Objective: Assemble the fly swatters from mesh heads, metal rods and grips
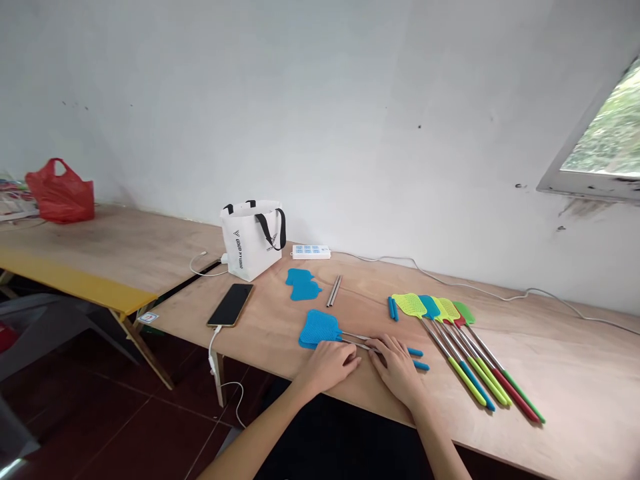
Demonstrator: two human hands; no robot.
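Handling of blue fly swatters (319, 328) at near edge of table (575, 373).
Left hand (327, 365) flat, palm down, fingertips at metal rods (356, 339), nothing enclosed; right hand (397, 370) laid over rods, grasp not discernible. Judged requirement: firm pinch on thin rods, clear of coloured swatter row (440, 308) nearby.

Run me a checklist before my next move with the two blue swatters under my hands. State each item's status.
1. Left hand and right hand both rest on the blue swatters: ok.
2. Blue swatters lie flat on the table: ok.
3. Blue grips seated on the rods: cannot tell, the right hand covers the joint.
4. Either hand actually clamped on a rod: cannot tell.
5. Row of coloured swatters apart from both hands: ok.
6. Phone away from the hands: ok.
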